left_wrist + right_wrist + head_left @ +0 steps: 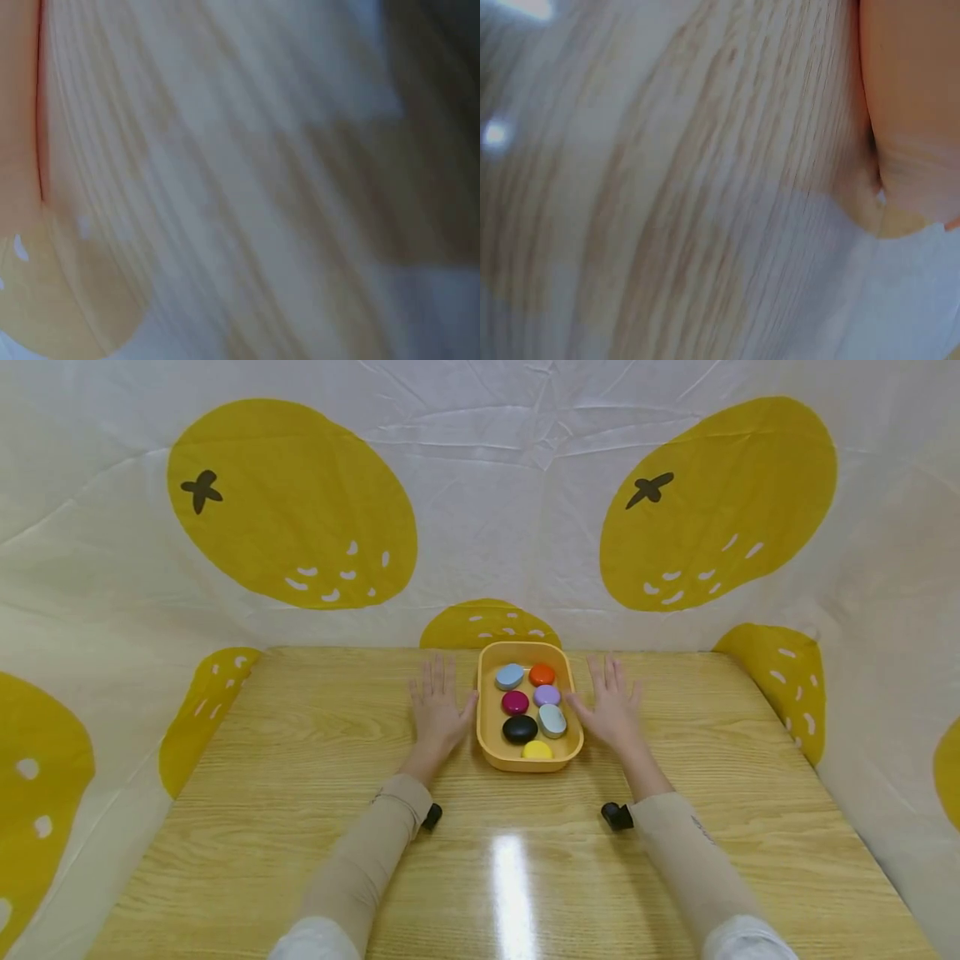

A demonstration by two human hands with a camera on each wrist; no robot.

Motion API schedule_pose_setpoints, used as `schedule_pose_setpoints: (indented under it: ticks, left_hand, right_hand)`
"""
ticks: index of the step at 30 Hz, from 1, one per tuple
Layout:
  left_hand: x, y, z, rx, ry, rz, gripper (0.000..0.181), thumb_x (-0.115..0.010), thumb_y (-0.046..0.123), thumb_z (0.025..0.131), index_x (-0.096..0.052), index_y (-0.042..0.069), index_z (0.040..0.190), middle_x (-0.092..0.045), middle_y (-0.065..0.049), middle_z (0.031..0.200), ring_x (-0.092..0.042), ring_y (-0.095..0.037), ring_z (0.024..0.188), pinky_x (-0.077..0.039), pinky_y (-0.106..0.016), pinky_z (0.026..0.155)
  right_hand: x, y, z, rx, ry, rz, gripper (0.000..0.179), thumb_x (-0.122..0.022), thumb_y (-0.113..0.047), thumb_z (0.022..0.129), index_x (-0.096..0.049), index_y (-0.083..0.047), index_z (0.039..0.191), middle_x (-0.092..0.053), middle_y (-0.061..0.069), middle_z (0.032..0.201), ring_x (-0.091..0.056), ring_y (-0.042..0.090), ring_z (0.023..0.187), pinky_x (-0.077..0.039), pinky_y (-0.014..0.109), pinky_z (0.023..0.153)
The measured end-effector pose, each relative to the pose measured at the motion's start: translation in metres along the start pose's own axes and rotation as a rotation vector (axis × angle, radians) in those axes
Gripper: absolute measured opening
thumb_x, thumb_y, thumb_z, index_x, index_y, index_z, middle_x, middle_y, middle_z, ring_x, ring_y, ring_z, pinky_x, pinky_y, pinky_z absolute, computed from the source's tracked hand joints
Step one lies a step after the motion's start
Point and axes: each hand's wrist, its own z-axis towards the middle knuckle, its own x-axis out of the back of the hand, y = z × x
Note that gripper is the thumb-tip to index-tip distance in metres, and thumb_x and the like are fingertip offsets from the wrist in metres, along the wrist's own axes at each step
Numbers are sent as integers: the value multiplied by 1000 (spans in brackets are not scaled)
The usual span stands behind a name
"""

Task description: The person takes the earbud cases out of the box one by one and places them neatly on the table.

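Note:
A yellow-orange rectangular tub (529, 765) with rounded corners stands near the table's far edge in the head view. Inside lie smooth pebble-like pieces: light blue (509, 677), orange-red (542, 674), crimson (515, 702), lilac (547, 696), pale grey (552, 721), black (520, 729) and yellow (537, 750). My left hand (438, 714) lies palm down on the table left of the tub, fingers straight, thumb tip at its wall. On the other side, my right hand (611, 710) lies flat likewise, its thumb close by the right rim. Each wrist view catches only a strip of hand beside wood grain.
The wooden table (300, 827) reaches back to a white cloth (510, 527) printed with large yellow fruits, which also hangs at both sides. Small black devices (617, 816) sit under the wrists by the beige sleeves. A bright light reflection shows on the front tabletop.

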Motion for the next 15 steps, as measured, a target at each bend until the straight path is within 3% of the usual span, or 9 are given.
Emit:
schedule_pose_setpoints:
  ticks: [6, 15]
  left_hand:
    - [-7, 13, 6, 32, -151, 64, 72, -30, 57, 90, -7, 21, 149, 12, -3, 153, 12, -25, 139, 1, -54, 109]
    - [-8, 17, 14, 46, -291, 83, 71, -40, 49, 90, -10, 23, 149, 1, -6, 154, 7, -30, 140, 1, -57, 108]
  right_hand:
    - [-9, -6, 4, -21, -81, 2, 78, -43, -51, 90, -7, -15, 149, 7, 17, 152, 9, 32, 139, 10, 62, 103]
    - [-6, -12, 4, -15, -197, -88, 81, -46, -46, 89, -5, -11, 148, 3, 22, 151, 6, 37, 138, 4, 65, 102]
